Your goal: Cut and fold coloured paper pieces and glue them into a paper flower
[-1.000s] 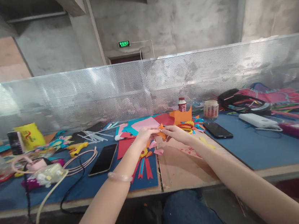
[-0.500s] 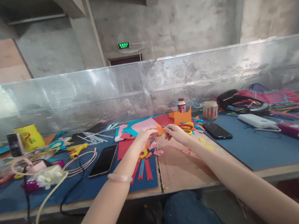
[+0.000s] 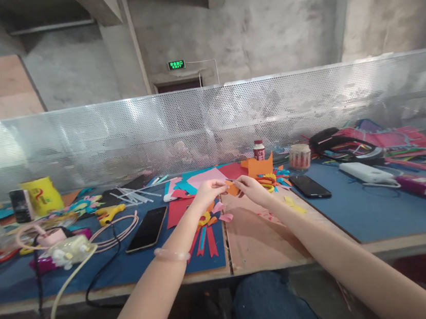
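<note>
My left hand (image 3: 208,191) and my right hand (image 3: 250,188) meet over the middle of the bench, both pinching a small orange paper piece (image 3: 232,188) between their fingertips. A pale bangle (image 3: 170,254) circles my left wrist. Below the hands lie cut paper strips (image 3: 205,231) in red, blue and orange on a bare wooden board (image 3: 257,237). Just behind the hands are sheets of pink and red paper (image 3: 215,173) and a pile of curled coloured paper shapes (image 3: 267,173).
A black phone (image 3: 147,228) lies left of my hands, another phone (image 3: 311,185) to the right. A yellow glue gun (image 3: 110,212), pink cable coil (image 3: 114,227), glue sticks (image 3: 134,194), small bottle (image 3: 259,149), tape roll (image 3: 299,155) and white power bank (image 3: 363,171) sit around. A perforated metal screen (image 3: 208,124) backs the bench.
My hands have stayed together over the same spot; the orange piece was lifted and turned slightly between the fingertips, and now sits lower between them.
</note>
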Demonstrator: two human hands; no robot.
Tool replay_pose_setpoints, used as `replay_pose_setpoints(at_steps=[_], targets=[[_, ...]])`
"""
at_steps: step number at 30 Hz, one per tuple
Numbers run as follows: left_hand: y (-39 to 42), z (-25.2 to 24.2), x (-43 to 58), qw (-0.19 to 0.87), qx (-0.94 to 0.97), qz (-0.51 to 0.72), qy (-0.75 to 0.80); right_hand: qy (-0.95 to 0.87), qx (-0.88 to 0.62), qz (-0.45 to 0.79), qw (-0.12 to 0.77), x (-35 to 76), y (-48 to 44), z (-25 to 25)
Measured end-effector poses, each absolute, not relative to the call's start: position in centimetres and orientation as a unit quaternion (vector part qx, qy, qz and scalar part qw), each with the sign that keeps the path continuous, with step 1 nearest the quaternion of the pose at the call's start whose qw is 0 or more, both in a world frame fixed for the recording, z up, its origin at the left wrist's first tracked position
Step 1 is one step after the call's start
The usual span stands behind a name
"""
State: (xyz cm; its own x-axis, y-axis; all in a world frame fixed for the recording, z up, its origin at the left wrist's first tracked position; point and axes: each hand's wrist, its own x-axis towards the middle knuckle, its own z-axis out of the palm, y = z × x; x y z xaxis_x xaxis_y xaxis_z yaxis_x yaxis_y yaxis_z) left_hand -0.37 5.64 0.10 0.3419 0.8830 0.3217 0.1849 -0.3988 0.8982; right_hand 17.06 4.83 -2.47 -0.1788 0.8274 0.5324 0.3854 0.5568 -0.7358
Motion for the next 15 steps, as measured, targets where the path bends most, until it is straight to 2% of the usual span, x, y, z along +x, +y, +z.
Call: replay_pose_setpoints(at_steps=[4,9,13,15], targets=[[5.3,0.1,-0.5,0.396,0.731,0.408,0.376,-0.746,-0.413,0.194,0.485,17.0,4.3,-2.3],[5.7,0.3,-1.0,0.386,0.752,0.385,0.370,-0.780,-0.440,0.106,0.433,16.9,3.5,-1.6],[6.4,0.3,-1.6,0.356,0.736,0.432,0.381,-0.743,-0.539,-0.008,0.396,19.1,5.0,-1.5],[6.6,0.2,-1.8,0.342,0.722,0.462,0.385,-0.729,-0.587,-0.057,0.347,20.8,6.1,-1.9]])
